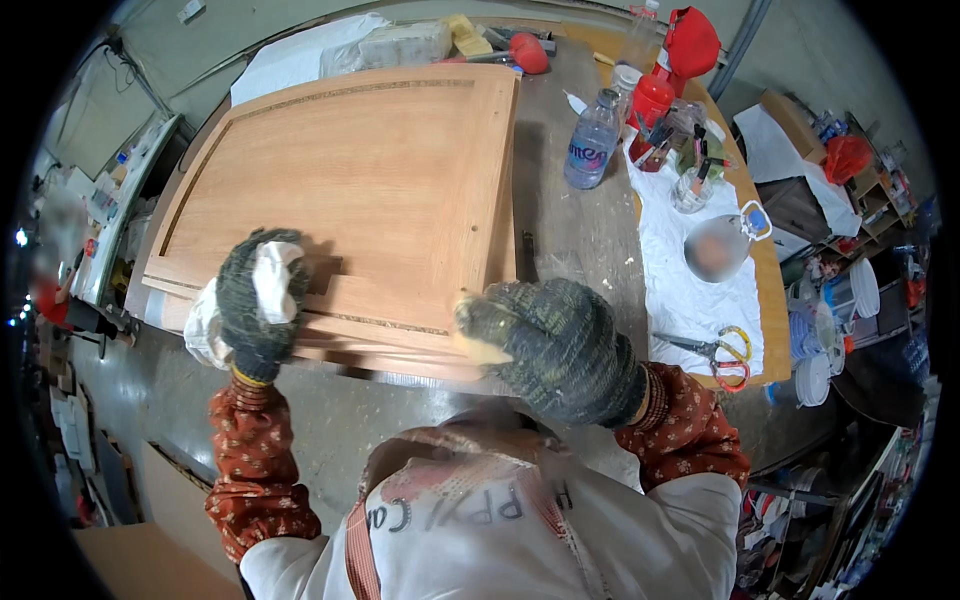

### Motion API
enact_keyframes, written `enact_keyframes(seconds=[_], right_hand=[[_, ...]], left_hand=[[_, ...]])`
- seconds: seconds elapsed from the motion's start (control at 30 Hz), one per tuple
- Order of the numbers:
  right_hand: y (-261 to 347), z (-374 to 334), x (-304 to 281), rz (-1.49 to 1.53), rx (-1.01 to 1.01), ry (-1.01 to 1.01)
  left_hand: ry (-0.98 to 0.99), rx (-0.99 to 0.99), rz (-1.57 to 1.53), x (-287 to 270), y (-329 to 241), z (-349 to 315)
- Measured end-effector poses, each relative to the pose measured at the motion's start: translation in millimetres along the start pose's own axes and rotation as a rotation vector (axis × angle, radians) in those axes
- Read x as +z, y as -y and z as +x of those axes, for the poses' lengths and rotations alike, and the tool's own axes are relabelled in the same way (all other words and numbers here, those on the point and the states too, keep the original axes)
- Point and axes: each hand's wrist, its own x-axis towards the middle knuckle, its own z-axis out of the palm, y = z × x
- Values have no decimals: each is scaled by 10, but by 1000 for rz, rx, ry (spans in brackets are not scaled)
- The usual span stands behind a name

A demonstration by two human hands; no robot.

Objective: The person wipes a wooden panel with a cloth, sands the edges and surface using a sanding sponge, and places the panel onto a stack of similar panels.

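A light-brown wooden panel (pixel 350 180) with a grooved border lies on top of other panels on the workbench. My left hand (pixel 250 335), in a dark grey-green knit glove, is closed on a white cloth (pixel 276 285) over the panel's near left part. Part of the cloth hangs out on the hand's left side. At the near right corner is my right hand (pixel 570 350), gloved alike. Its fingers are bent around a pale yellow pad (pixel 482 348) pressed against the panel's edge; whether it is sandpaper or sponge I cannot tell.
Right of the panels stand a plastic water bottle (pixel 593 140), a red container (pixel 652 100) and a jar of brushes (pixel 692 190). Scissors (pixel 712 352) and a round shiny object (pixel 716 248) lie on a white cloth (pixel 675 300). Wrapped bundles (pixel 400 45) line the far edge. Shelves crowd the right.
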Motion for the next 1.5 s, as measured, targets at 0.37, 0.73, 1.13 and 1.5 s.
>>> enact_keyframes(seconds=[0.37, 0.73, 1.13, 1.5], right_hand=[[-1169, 671, 17, -326, -73, -59], [-2655, 1672, 2, -162, 378, -216], [-2793, 2591, 822, -433, 154, 148], [-2059, 1492, 457, -730, -36, -35]], left_hand=[[-490, -160, -367, 311, -159, -316], [-24, 159, -172, -467, -839, 69], [375, -20, 282, -423, -938, -96], [329, 69, 350, -634, -89, -647]])
